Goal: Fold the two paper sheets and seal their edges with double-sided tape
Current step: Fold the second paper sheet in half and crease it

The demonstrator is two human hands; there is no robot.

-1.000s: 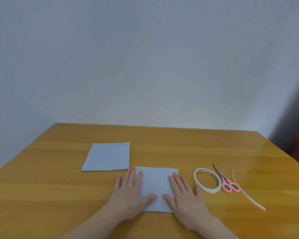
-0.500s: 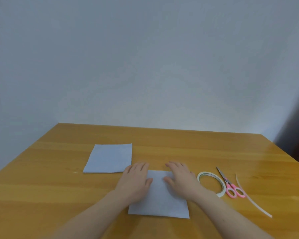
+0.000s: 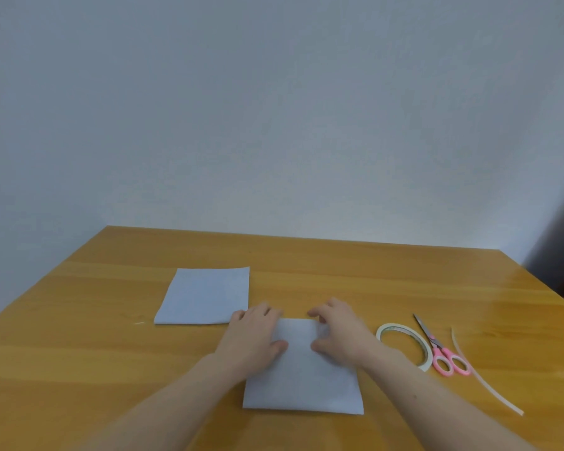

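A folded pale blue paper sheet [image 3: 302, 379] lies flat on the wooden table [image 3: 79, 353] in front of me. My left hand [image 3: 253, 336] rests palm down on its far left corner, fingers curled over the far edge. My right hand [image 3: 339, 333] covers the far right corner the same way, its fingertips at the far edge. A second folded pale blue sheet [image 3: 204, 296] lies flat farther back and to the left, untouched. A roll of double-sided tape [image 3: 404, 345] lies just right of my right wrist.
Pink-handled scissors [image 3: 442, 351] lie shut beside the tape roll, blades pointing away. A long white strip [image 3: 482, 382] curves along the table to their right. The table's far edge meets a pale wall; a dark object stands at the far right.
Both hands slid from the near part of the front sheet to its far edge, and the fingers went from flat to curled. The near half of the sheet is now uncovered.
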